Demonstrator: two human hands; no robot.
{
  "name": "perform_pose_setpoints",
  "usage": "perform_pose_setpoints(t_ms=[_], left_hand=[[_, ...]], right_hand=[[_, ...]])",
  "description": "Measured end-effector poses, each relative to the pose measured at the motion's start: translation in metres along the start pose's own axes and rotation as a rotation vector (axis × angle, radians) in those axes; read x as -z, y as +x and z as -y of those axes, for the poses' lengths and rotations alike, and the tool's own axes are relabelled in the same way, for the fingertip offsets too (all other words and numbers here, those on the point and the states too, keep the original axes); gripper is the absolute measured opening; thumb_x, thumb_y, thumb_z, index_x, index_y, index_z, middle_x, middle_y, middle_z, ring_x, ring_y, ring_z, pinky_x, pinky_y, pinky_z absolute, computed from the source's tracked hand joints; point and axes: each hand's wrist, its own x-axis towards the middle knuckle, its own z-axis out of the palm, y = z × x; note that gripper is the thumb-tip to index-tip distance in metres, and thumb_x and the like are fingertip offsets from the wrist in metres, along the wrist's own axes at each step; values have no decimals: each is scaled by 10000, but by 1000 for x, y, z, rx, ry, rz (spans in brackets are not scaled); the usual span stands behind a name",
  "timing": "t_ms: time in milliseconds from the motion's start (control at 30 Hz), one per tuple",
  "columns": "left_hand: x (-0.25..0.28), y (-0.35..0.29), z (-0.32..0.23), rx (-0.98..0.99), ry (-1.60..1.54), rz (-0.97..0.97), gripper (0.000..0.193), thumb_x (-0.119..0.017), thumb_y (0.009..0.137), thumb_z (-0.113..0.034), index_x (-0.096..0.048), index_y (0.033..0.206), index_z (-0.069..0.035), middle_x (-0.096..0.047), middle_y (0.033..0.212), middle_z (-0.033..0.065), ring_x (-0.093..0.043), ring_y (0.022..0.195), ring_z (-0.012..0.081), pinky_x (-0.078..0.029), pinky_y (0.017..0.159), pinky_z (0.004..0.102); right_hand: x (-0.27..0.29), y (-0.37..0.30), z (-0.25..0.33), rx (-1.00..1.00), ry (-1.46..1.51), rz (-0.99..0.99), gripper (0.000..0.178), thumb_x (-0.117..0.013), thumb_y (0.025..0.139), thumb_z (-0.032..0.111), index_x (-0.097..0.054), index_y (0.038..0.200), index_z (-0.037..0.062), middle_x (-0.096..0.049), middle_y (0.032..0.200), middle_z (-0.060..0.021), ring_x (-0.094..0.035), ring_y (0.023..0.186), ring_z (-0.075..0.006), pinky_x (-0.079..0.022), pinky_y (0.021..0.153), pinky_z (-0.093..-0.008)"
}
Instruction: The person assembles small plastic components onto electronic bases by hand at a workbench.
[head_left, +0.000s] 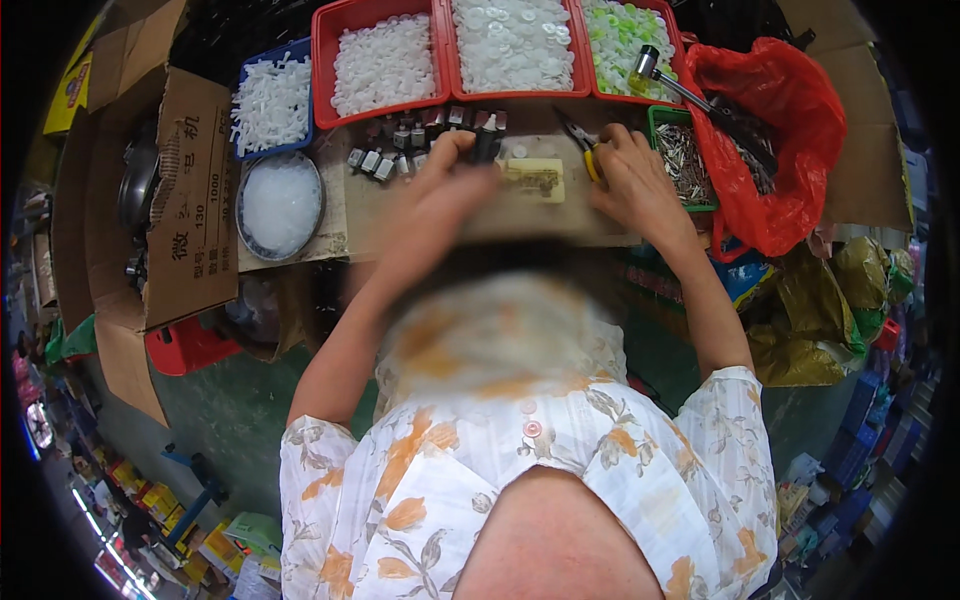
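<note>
My left hand (440, 195) is smeared by motion at the near edge of a cluster of small silver and dark motors (383, 166); whatever its fingers hold cannot be made out. A dark upright piece (487, 137) with a white tip stands by its fingertips. Across the board, my right hand (634, 178) has its fingers curled over the yellow handles of a pair of pliers (577, 134), whose dark jaws point away to the left. Between the hands lies a pale yellow block (535, 181) with a dark brownish patch, and a small white round part (519, 152) is just beyond it.
Red bins (447, 98) of white and green plastic parts line the back. A blue basket (240, 150) and round bowl (322, 205) stand left, beside an open carton (190, 200). At right are a green tray (712, 206) of metal pins, a red bag (810, 170) and a hammer (690, 95).
</note>
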Motion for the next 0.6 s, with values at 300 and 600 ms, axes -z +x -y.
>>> perform_pose_setpoints(t_ms=[300, 600], left_hand=[[7, -1, 24, -289, 376, 45, 261, -522, 1068, -283, -595, 1166, -52, -518, 775, -38, -464, 685, 52, -402, 601, 223], [-2, 1, 18, -187, 342, 71, 228, -558, 1052, -245, -621, 1125, -38, -526, 747, -43, -454, 648, 40, -388, 573, 217]], right_hand=[[24, 2, 27, -121, 107, -38, 190, -624, 702, -25, -674, 885, -25, -642, 981, -176, -592, 975, -360, -494, 813, -456], [20, -7, 59, 64, 428, -128, 216, -588, 761, -68, -603, 974, -37, -597, 1091, -193, -582, 1031, -400, -467, 880, -458]])
